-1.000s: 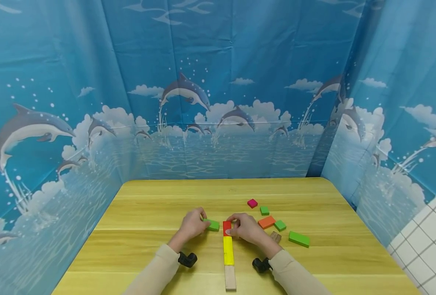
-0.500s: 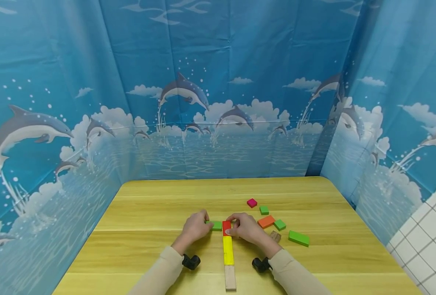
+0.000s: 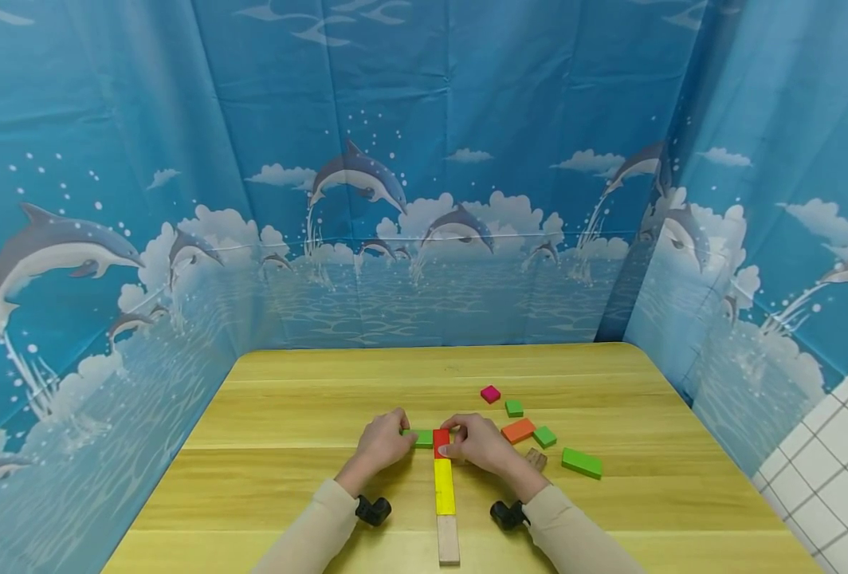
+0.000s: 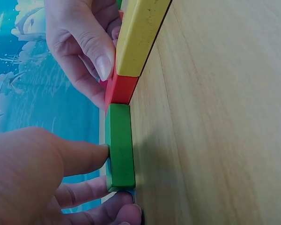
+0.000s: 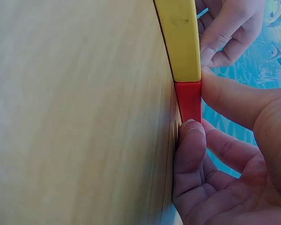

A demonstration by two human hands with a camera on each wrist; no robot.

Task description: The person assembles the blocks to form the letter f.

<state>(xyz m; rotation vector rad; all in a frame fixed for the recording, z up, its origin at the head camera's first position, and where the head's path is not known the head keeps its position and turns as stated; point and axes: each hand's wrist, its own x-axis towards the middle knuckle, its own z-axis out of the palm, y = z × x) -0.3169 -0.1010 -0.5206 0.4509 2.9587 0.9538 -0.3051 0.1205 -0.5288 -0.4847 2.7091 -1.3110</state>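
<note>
My left hand (image 3: 384, 438) pinches a green rectangular block (image 4: 121, 147) between thumb and fingers. The inner end of that block meets the left side of a red block (image 3: 441, 443), forming a corner. On the red block's right, my right hand (image 3: 480, 442) grips it, with the thumb (image 5: 229, 96) over its top and the fingers at its far end and side. A yellow block (image 3: 444, 486) continues the row toward me, end to end with the red one. Nearest me in the row lies a plain wood block (image 3: 449, 540).
To the right of my hands lie loose blocks: a magenta one (image 3: 491, 395), a small green one (image 3: 514, 409), an orange one (image 3: 518, 431), another small green one (image 3: 544, 437), a brown one (image 3: 536, 459) and a long green one (image 3: 582, 463). A dolphin curtain (image 3: 424, 303) hangs behind the table (image 3: 288, 399).
My left hand has slid the green block rightward until it meets the red block, closing the gap between them. The right hand has kept its place on the red block.
</note>
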